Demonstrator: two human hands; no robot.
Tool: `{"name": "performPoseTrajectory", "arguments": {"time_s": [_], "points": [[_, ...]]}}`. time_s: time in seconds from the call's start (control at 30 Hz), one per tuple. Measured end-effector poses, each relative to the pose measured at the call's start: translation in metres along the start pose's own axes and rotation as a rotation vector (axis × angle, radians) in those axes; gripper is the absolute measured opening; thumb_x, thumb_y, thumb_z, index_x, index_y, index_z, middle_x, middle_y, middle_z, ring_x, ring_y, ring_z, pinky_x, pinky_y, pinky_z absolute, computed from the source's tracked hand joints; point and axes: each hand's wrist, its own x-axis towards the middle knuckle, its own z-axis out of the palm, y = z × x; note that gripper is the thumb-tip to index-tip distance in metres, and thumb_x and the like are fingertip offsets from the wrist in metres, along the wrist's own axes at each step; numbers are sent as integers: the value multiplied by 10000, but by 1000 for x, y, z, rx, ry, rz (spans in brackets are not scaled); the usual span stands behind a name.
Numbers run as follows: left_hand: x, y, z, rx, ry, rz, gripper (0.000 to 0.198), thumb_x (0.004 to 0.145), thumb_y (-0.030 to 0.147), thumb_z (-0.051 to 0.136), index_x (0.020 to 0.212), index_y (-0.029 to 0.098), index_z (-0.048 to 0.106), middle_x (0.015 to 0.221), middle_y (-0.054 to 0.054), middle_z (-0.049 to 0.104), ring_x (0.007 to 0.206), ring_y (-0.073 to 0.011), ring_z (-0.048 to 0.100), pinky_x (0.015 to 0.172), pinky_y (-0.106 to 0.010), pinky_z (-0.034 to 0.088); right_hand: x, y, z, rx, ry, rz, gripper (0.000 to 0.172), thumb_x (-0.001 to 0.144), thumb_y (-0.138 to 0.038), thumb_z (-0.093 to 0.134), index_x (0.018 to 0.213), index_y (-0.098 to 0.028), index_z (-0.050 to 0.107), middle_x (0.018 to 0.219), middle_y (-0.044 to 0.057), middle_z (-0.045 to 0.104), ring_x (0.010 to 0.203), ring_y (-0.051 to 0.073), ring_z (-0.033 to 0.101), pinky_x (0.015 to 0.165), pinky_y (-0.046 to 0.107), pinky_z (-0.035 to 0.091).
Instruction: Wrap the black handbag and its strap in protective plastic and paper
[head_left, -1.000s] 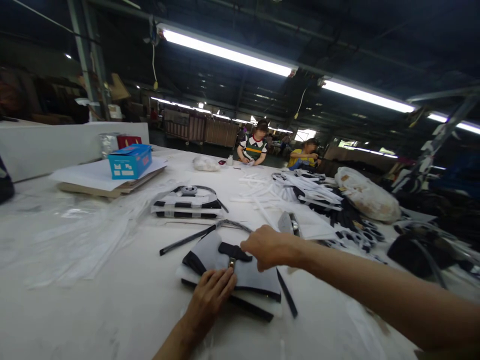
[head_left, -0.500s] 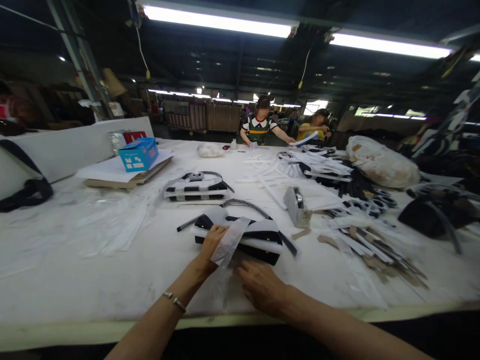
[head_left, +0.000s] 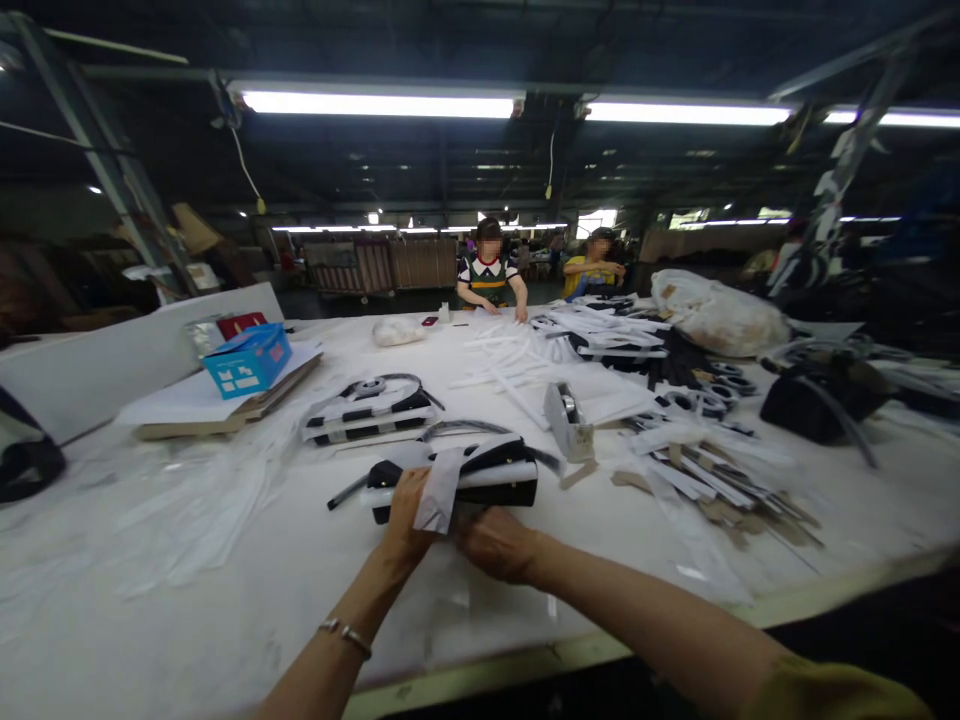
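A black handbag [head_left: 499,490] with white wrapping lies on the table in front of me, its dark strap [head_left: 349,492] curving out behind and to the left. Across its middle runs a white paper strip [head_left: 441,490], the lower end hanging over the front. My left hand [head_left: 409,518] grips the bag's front beside this strip, fingers partly hidden behind it. Close to the bag's lower front edge, my right hand [head_left: 499,543] is closed; whatever its fingers hold is hidden. Behind lies a second black bag [head_left: 371,422] with white wrapping and a roll of tape [head_left: 369,386] on top.
To the right are a tape dispenser [head_left: 568,425], cardboard and paper strips [head_left: 720,490] and a stuffed plastic bag [head_left: 720,315]. A blue box [head_left: 247,362] sits on stacked board at left. Two people [head_left: 491,275] work across the table.
The view has turned right, and the bag with both hands appears slightly lower and further left. The paper strip hangs straighter. The person opposite has lowered the white strip they were holding up.
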Motion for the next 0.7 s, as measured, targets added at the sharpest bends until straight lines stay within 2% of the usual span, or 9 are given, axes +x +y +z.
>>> {"name": "performPoseTrajectory", "arguments": {"time_s": [0.1,0.17,0.3,0.4,0.47,0.57,0.63,0.7], "points": [[-2,15,7,50,27,3,433,805,85,467,1189,170,647,1050,-122,727,902,-270,676,807,-405,532,-49,22,-8,-16,-43,34,167,833,-104,504,805,-143,664,803,85,709,686,179,636,591,261,475],[-12,30,12,69,40,28,494,819,42,440,1258,192,609,1151,-119,707,969,-268,671,844,-410,514,-84,22,-10,-1,-60,75,174,850,-125,494,800,-158,657,792,66,697,693,173,634,607,260,466],[-42,51,21,123,95,117,464,897,16,395,1268,204,601,1222,-77,693,1062,-219,655,912,-361,469,-141,-6,-12,145,-51,151,145,831,-133,521,846,-185,655,874,53,716,799,190,645,706,287,474],[-56,57,23,188,102,143,424,941,50,402,1304,186,574,1295,-75,653,1141,-220,622,977,-367,431,-161,-26,-28,318,72,194,230,811,-166,564,1005,-227,671,926,40,731,847,196,657,794,316,469],[-60,59,22,189,84,140,428,947,52,384,1312,179,568,1339,-86,620,1173,-222,605,1001,-373,421,-156,-28,-49,406,239,195,224,847,-209,557,1033,-229,680,889,39,737,816,184,666,814,318,471],[-61,62,20,193,61,136,442,946,39,346,1303,167,573,1366,-110,594,1202,-224,585,1022,-380,409,-118,-14,-84,461,510,259,252,954,-255,455,1000,-199,696,892,52,744,846,164,674,821,279,492],[-61,64,19,206,54,139,463,934,15,326,1292,164,579,1340,-112,613,1203,-226,581,1032,-386,402,-81,0,-100,437,571,365,322,996,-286,398,1133,-169,665,1082,79,727,1017,168,654,930,279,483],[-61,64,19,216,53,140,484,919,-5,314,1290,164,576,1304,-111,634,1195,-229,583,1038,-394,401,-47,12,-104,343,527,450,410,1008,-322,380,1299,-108,574,1307,131,628,1236,205,553,1084,341,404]]}}
